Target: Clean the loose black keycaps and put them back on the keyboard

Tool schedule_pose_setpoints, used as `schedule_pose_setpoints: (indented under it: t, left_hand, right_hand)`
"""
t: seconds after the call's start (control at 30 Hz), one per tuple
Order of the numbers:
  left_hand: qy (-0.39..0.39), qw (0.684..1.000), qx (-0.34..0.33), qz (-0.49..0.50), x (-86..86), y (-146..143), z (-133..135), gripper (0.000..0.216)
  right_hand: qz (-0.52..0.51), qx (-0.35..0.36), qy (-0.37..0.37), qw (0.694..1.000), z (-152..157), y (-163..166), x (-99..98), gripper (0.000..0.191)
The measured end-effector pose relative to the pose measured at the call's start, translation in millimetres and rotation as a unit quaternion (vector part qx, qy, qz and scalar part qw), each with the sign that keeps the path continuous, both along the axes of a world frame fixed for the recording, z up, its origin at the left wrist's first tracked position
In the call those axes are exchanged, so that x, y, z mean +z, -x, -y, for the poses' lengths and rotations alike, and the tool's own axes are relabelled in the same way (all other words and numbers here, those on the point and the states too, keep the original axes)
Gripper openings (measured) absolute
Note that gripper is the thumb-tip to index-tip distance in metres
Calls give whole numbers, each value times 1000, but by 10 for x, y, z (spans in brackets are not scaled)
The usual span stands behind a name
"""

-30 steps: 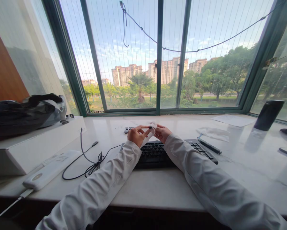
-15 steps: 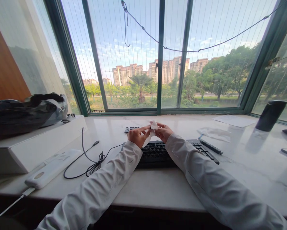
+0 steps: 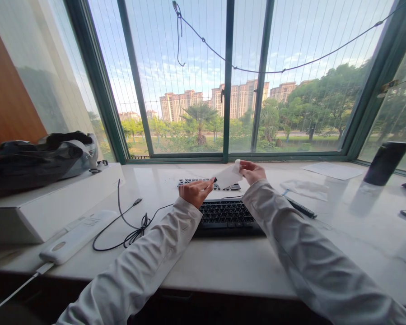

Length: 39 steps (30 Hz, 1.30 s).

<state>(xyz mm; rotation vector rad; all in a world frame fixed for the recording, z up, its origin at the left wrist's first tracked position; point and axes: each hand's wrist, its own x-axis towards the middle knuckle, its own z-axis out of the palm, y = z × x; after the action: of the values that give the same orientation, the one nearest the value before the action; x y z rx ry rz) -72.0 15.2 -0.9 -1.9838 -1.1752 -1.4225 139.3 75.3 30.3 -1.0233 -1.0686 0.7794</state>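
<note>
My left hand (image 3: 196, 191) pinches a small black keycap (image 3: 215, 179) between thumb and fingertips. A thin white wipe (image 3: 229, 176) hangs from my right hand (image 3: 253, 171), gripped at its upper corner. The wipe's lower left end comes close to the keycap; whether they touch I cannot tell. Below both hands lies a black keyboard (image 3: 228, 214), partly covered by my sleeves. Behind it, rows of loose black keycaps (image 3: 235, 186) rest on the white countertop, some hidden by the wipe and my left hand.
A bundled black cable (image 3: 138, 232) and a white power strip (image 3: 76, 237) lie left, beside a white box (image 3: 53, 203) bearing a black bag. Rightward are a dark slim tool (image 3: 302, 207), a clear plastic wrapper (image 3: 306, 189), paper (image 3: 331, 170) and a black cylinder (image 3: 385, 162).
My right hand has moved right and up, away from the left, drawing the bunched wipe out into a spread sheet. The left hand stays nearly in place with the keycap.
</note>
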Motion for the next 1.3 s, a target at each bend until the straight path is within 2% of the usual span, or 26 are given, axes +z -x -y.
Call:
schedule_pose_setpoints:
  t: [0.07,0.13,0.23,0.33,0.4,0.43,0.5,0.57,0.63,0.77,0.9,1.07,1.17,1.3]
  left_hand:
    - [-21,998,-1,-61,14,38,0,22]
    - [-38,994,-5,-105,36,60,6,21]
    - [-31,990,-7,-135,71,67,23,21]
    - [23,987,-15,-156,88,76,31,23]
    - [67,984,-25,-160,88,94,24,25]
    - [85,983,-31,-159,88,106,17,26]
    - [111,981,-37,-154,92,135,2,27]
    - [121,980,-35,-152,104,165,-10,28]
    - [120,980,-31,-154,118,188,-15,29]
    - [106,982,-23,-154,116,192,-23,27]
    - [92,994,-1,-56,117,151,-25,30]
    - [113,993,-3,16,258,138,8,37]
    - [163,984,-59,27,340,152,3,43]
    - [248,954,-161,48,366,162,-50,42]
  right_hand:
    - [88,-166,-5,982,-26,-283,58,27]
    - [173,-261,-11,950,-31,-529,76,26]
    - [315,-311,39,896,-21,-713,30,32]
    - [410,-339,52,845,9,-626,-18,36]
    - [434,-319,-22,842,57,-450,-11,34]
    - [443,-271,-77,851,91,-343,2,33]
    - [469,-75,-166,864,166,-124,24,33]
    - [463,102,-215,854,232,67,15,37]
    - [432,159,-229,858,267,204,-32,41]
    - [381,147,-217,887,269,315,-130,36]
    - [365,141,-215,895,273,316,-123,34]
    - [355,141,-210,900,278,306,-99,35]
    - [363,137,-206,898,282,319,-113,34]
    - [367,104,-210,900,325,387,-142,32]
